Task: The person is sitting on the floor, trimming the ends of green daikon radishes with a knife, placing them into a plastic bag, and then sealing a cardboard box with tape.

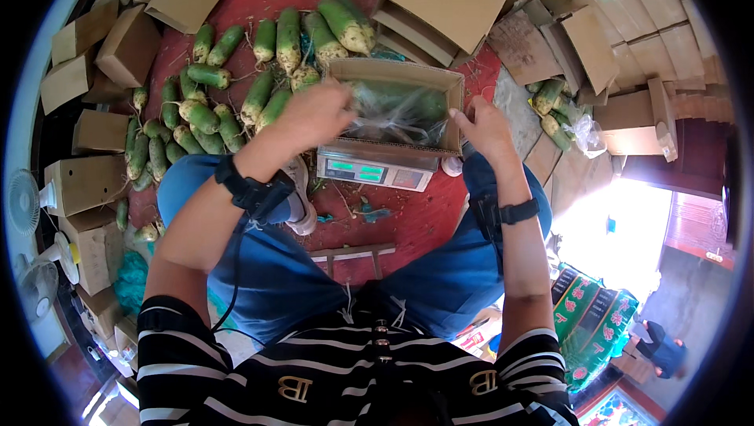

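Observation:
An open cardboard box [397,71] rests on a digital scale [373,172] with green lit displays. Inside it lie green radishes [428,102], partly covered by a clear plastic bag [385,118]. At the box's left rim, my left hand [318,114] has its fingers curled in over the edge; the fingertips are partly hidden. My right hand [488,126] is at the right wall, thumb over the rim and fingers along the outside.
Many loose green radishes [203,117] lie on the red ground sheet [345,210] to the left and beyond the box. Empty cartons [444,2] stand around the far side. More radishes [550,96] and a crumpled plastic bag [585,134] lie at right.

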The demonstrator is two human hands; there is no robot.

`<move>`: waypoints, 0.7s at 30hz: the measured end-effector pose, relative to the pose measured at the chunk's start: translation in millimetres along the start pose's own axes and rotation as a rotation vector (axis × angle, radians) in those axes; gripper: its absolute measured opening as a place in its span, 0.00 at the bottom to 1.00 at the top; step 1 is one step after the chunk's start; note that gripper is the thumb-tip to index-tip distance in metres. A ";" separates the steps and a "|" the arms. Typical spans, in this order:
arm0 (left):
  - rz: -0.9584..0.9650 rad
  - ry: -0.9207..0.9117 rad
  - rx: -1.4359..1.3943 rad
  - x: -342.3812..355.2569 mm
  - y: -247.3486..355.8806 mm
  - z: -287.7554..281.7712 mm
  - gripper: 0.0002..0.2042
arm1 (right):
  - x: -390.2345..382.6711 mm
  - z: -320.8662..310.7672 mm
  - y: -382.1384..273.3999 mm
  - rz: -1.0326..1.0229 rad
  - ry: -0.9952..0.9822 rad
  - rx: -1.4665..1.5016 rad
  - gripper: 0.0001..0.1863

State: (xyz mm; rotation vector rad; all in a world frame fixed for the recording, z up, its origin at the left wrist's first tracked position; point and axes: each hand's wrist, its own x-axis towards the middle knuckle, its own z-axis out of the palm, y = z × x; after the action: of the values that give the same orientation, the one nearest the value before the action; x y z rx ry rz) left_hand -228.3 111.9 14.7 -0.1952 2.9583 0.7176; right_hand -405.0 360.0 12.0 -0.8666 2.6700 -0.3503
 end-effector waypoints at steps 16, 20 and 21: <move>-0.444 0.074 0.031 20.0 -11.9 32.8 0.17 | 33.4 82.4 -25.7 -0.166 -0.113 -0.255 0.20; -0.423 0.144 -0.020 16.1 -18.7 45.7 0.17 | 34.0 84.5 -12.6 -0.257 -0.101 -0.214 0.19; -0.425 0.151 -0.023 16.1 -19.9 48.7 0.17 | 33.1 88.4 -10.8 -0.267 -0.094 -0.221 0.19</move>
State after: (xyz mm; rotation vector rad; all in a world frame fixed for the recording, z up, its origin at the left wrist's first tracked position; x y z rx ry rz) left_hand -238.4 115.1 -39.3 -0.8823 2.8880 0.6994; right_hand -392.5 319.7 -73.1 -1.2788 2.5411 -0.0710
